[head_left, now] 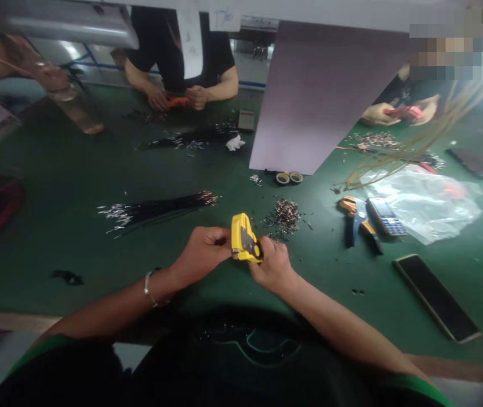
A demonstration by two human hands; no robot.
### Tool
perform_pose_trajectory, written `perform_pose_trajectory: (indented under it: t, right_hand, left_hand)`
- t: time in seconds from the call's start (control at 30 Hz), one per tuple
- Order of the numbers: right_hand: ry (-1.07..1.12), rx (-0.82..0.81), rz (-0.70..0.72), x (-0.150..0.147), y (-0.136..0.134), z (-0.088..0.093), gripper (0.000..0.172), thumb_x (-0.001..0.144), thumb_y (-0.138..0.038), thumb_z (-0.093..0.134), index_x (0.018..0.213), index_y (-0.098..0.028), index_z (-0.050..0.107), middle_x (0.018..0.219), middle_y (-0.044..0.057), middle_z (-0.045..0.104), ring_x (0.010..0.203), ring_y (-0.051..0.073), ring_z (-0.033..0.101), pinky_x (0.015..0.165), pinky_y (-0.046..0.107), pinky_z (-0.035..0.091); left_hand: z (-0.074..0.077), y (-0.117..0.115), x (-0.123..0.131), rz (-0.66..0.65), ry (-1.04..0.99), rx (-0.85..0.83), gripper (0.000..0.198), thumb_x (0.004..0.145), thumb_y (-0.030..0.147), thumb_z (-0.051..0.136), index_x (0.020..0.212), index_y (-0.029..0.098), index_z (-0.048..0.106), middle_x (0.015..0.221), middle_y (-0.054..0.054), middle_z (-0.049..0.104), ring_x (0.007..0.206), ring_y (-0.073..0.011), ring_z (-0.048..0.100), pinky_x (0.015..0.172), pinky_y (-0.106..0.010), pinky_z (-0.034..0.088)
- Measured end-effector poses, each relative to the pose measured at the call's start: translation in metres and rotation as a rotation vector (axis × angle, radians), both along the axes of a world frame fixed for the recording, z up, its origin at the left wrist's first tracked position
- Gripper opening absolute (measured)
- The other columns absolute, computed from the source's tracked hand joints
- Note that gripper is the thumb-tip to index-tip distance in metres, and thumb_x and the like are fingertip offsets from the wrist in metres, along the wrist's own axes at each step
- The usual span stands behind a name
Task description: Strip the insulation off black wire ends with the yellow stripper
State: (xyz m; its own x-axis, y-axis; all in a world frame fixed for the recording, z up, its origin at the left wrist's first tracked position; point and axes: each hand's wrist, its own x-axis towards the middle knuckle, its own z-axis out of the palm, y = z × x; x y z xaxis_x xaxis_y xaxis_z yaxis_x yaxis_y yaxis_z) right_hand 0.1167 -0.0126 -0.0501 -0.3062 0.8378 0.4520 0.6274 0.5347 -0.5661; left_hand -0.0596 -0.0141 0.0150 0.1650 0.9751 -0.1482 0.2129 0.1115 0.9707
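My right hand (276, 264) is wrapped round the handles of a yellow wire stripper (245, 237), whose head points up and to the left. Close against the tool's jaw side, my left hand (203, 249) is pinched shut; whatever lies between its fingertips is hidden or too thin to see. Beyond my left hand lies a bundle of black wires (160, 208), with silvery ends at the left and coppery ends at the right. A heap of small dark and coppery bits (284, 217) sits just past the wire stripper.
Right of the heap are a blue-and-orange hand tool (357, 217), a keypad phone (386, 216), a clear plastic bag (440, 206) and a smartphone (436, 297). Two tape rolls (289, 178) lie by an upright pale panel (309, 96). Across the green table (76, 175), other people hold red tools.
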Motion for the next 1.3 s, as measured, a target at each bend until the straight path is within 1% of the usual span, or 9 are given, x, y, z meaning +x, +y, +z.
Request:
perform_pose_trajectory:
  t: [0.1, 0.23, 0.3, 0.37, 0.47, 0.7, 0.83, 1.03, 1.3]
  right_hand:
    - [0.214, -0.26, -0.078, -0.002, 0.003, 0.003, 0.014, 0.076, -0.028, 0.057, 0.07, -0.023, 0.044, 0.054, -0.002, 0.052, 0.048, 0.015, 0.048, 0.049, 0.028, 0.036]
    - [0.666, -0.608, -0.101, -0.002, 0.015, 0.007, 0.016, 0.074, -0.032, 0.063, 0.076, -0.021, 0.052, 0.052, -0.004, 0.053, 0.047, 0.014, 0.051, 0.05, 0.028, 0.042]
    - [0.853, -0.721, -0.077, 0.0, 0.021, 0.007, 0.015, 0.07, -0.028, 0.063, 0.076, -0.02, 0.052, 0.052, -0.005, 0.054, 0.047, 0.015, 0.054, 0.052, 0.029, 0.045]
    - [0.937, -0.764, -0.076, 0.001, 0.025, 0.007, 0.014, 0.066, -0.024, 0.063, 0.075, -0.019, 0.053, 0.053, -0.004, 0.056, 0.049, 0.015, 0.055, 0.053, 0.03, 0.046]
    - [0.915, -0.758, -0.058, 0.001, 0.023, 0.013, 0.015, 0.062, -0.02, 0.064, 0.074, -0.019, 0.055, 0.055, -0.004, 0.056, 0.052, 0.015, 0.056, 0.055, 0.03, 0.046]
    - [0.855, -0.809, 0.169, -0.005, -0.002, 0.031, 0.016, 0.064, -0.02, 0.067, 0.077, -0.019, 0.058, 0.067, -0.002, 0.059, 0.062, 0.016, 0.058, 0.064, 0.032, 0.048]
    - [0.839, -0.884, 0.284, 0.003, -0.017, 0.033, 0.018, 0.065, -0.019, 0.069, 0.08, -0.017, 0.06, 0.07, -0.001, 0.06, 0.065, 0.016, 0.059, 0.066, 0.033, 0.047]
    - [0.836, -1.002, 0.475, 0.021, -0.04, 0.032, 0.024, 0.066, -0.02, 0.074, 0.087, -0.015, 0.062, 0.077, 0.002, 0.063, 0.068, 0.016, 0.06, 0.068, 0.032, 0.048]
    - [0.93, -1.078, 0.573, 0.02, -0.045, 0.025, 0.03, 0.067, -0.023, 0.078, 0.091, -0.014, 0.063, 0.077, 0.003, 0.065, 0.069, 0.018, 0.062, 0.069, 0.034, 0.049]
  left_hand:
    - [-0.003, 0.004, -0.001, -0.006, 0.037, 0.026, 0.011, 0.074, 0.022, 0.065, 0.069, 0.016, 0.072, 0.062, -0.001, 0.069, 0.062, -0.0123, 0.062, 0.064, -0.023, 0.05]
    - [-0.005, 0.007, -0.004, 0.022, 0.043, 0.042, 0.012, 0.076, 0.025, 0.066, 0.076, 0.015, 0.073, 0.061, -0.001, 0.069, 0.061, -0.0129, 0.063, 0.065, -0.024, 0.051]
    - [-0.005, 0.008, -0.005, 0.038, 0.067, 0.068, 0.012, 0.076, 0.025, 0.066, 0.076, 0.016, 0.073, 0.061, -0.001, 0.069, 0.061, -0.013, 0.064, 0.065, -0.023, 0.051]
    - [-0.003, 0.008, -0.005, 0.041, 0.083, 0.085, 0.012, 0.076, 0.025, 0.066, 0.075, 0.015, 0.073, 0.062, -0.002, 0.07, 0.061, -0.0129, 0.064, 0.064, -0.023, 0.05]
    - [0.001, 0.008, -0.006, 0.053, 0.107, 0.094, 0.011, 0.075, 0.024, 0.066, 0.073, 0.015, 0.072, 0.062, -0.001, 0.07, 0.06, -0.0123, 0.063, 0.061, -0.021, 0.049]
    - [0.004, 0.005, -0.007, 0.092, 0.167, 0.197, 0.009, 0.073, 0.018, 0.068, 0.079, 0.016, 0.074, 0.072, -0.002, 0.074, 0.063, -0.0118, 0.065, 0.06, -0.02, 0.05]
    - [0.01, 0.002, -0.012, 0.074, 0.188, 0.245, 0.011, 0.074, 0.019, 0.067, 0.082, 0.015, 0.074, 0.076, -0.003, 0.075, 0.067, -0.0125, 0.066, 0.062, -0.021, 0.05]
    - [0.02, -0.003, -0.014, 0.061, 0.18, 0.274, 0.012, 0.077, 0.021, 0.065, 0.082, 0.015, 0.074, 0.067, -0.002, 0.073, 0.065, -0.0125, 0.066, 0.062, -0.021, 0.049]
    - [0.018, -0.012, -0.015, 0.008, 0.185, 0.282, 0.012, 0.078, 0.024, 0.066, 0.082, 0.015, 0.074, 0.064, -0.001, 0.072, 0.06, -0.011, 0.064, 0.059, -0.02, 0.048]
